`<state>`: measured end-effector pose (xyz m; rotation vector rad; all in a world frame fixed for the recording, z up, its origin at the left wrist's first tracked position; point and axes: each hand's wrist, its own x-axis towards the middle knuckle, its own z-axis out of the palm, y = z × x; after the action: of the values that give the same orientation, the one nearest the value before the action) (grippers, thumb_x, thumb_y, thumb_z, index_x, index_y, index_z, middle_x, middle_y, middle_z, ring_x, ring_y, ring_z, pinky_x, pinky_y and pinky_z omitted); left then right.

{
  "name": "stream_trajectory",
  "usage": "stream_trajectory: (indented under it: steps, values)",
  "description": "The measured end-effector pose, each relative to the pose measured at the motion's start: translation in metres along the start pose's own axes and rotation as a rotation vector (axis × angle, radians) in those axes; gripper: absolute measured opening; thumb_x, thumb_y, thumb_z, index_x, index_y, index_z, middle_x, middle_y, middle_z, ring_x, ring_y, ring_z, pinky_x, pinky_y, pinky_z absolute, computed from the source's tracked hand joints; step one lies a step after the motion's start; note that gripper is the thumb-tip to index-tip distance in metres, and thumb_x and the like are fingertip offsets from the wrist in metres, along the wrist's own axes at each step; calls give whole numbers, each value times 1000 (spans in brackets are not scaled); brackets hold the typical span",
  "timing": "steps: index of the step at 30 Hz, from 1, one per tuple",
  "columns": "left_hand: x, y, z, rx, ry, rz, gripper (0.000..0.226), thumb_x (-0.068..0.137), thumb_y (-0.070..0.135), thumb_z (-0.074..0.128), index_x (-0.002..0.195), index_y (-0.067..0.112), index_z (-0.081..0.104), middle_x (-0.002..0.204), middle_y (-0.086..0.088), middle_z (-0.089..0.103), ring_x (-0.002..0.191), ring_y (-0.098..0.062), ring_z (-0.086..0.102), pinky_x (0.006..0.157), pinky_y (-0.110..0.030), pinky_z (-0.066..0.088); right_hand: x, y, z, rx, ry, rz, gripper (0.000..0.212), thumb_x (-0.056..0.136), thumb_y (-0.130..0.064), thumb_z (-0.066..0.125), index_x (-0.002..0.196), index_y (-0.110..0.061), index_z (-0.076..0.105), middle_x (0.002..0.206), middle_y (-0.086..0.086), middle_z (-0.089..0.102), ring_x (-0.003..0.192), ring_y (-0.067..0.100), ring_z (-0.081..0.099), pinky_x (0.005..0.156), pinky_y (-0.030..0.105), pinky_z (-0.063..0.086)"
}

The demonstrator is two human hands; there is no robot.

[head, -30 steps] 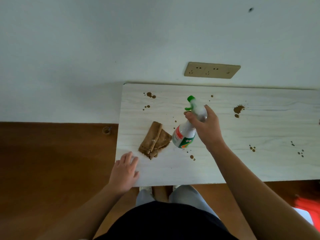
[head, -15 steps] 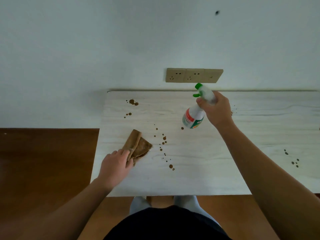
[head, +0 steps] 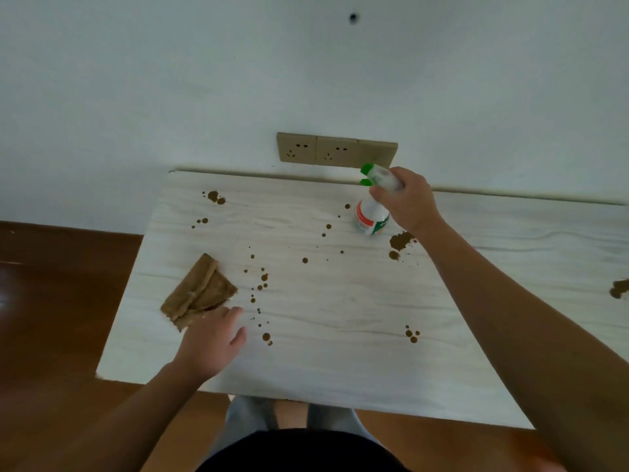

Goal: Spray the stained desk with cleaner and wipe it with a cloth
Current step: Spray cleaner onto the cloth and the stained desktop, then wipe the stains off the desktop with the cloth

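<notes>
A pale wood-grain desk (head: 340, 352) carries many brown stains, among them a large blot (head: 400, 240) near the back and a trail of drops (head: 260, 287) in the middle. My right hand (head: 408, 201) grips a white spray bottle (head: 372, 216) with a green nozzle by its neck, at the back of the desk near the wall. A folded brown cloth (head: 199, 292) lies on the desk's left part. My left hand (head: 211, 342) rests at the cloth's near corner, fingertips touching it, fingers loosely curled.
A tan row of wall sockets (head: 335, 149) sits on the white wall just behind the bottle. Brown wooden floor (head: 61, 301) lies left of and below the desk. Another brown stain (head: 617, 289) marks the desk's far right.
My right hand has carried the spray bottle from the middle of the desk toward the back wall. My left hand went from the desk's front edge to the cloth.
</notes>
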<state>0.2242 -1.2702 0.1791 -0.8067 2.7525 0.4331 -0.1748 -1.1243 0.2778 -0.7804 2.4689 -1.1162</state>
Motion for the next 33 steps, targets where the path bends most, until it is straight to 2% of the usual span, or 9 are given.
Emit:
stream_trajectory:
  steps: [5,8,10,14,17,19,24,29,33]
  values:
    - [-5,12,-3,-39,-32,-65,44,103,42,49,140,19,55,123,4,68,108,-15,67,88,-32,56,2,10,-2,24,-15,60,32,91,-38,68,115,-17,63,90,-2,63,77,12,57,68,25,44]
    - [-8,15,-5,-53,-37,-111,44,103,41,49,140,18,55,125,2,68,110,-16,66,88,-30,54,-5,21,-1,66,-112,236,42,94,-38,65,127,-15,58,111,-1,65,98,16,61,82,29,46]
    - [-9,16,-7,-80,-57,-168,43,104,41,49,140,19,55,129,2,66,115,-16,65,90,-29,52,-24,35,1,99,-176,353,42,95,-37,63,130,-13,58,117,0,64,100,18,62,83,31,47]
    - [-13,14,-3,-175,-145,-300,34,105,41,48,125,18,63,122,2,70,112,-18,66,89,-31,49,-88,72,11,124,-268,453,29,98,-32,59,118,-12,67,105,0,69,95,18,65,95,41,53]
    - [-17,18,0,-366,-161,-428,36,106,39,46,105,8,63,106,-3,71,99,-21,64,83,-33,45,-138,92,24,222,-298,548,14,100,-25,57,104,-17,68,104,5,73,92,20,70,93,42,57]
    - [-22,22,2,-447,-153,-489,32,106,37,47,104,8,61,105,0,64,98,-18,58,88,-34,41,-167,99,35,268,-281,618,16,100,-22,58,105,-13,69,102,7,74,91,23,71,89,41,56]
    - [-33,9,8,-451,-214,-501,34,105,42,46,96,16,65,95,-2,71,95,-24,67,93,-43,52,-223,97,68,323,-280,707,21,101,-21,57,108,-6,70,96,6,76,87,24,72,84,39,56]
    - [-43,-24,2,-452,-196,-458,35,105,41,46,85,18,63,86,-3,68,88,-24,65,89,-44,53,-246,66,104,280,-292,643,17,100,-21,57,104,-12,71,91,1,76,80,17,72,81,36,57]
    - [-54,-70,-7,-436,-196,-426,35,106,42,44,98,15,65,96,2,67,99,-23,65,91,-38,48,-247,29,142,206,-312,558,15,99,-21,57,103,-17,71,90,-4,76,77,12,72,83,38,59]
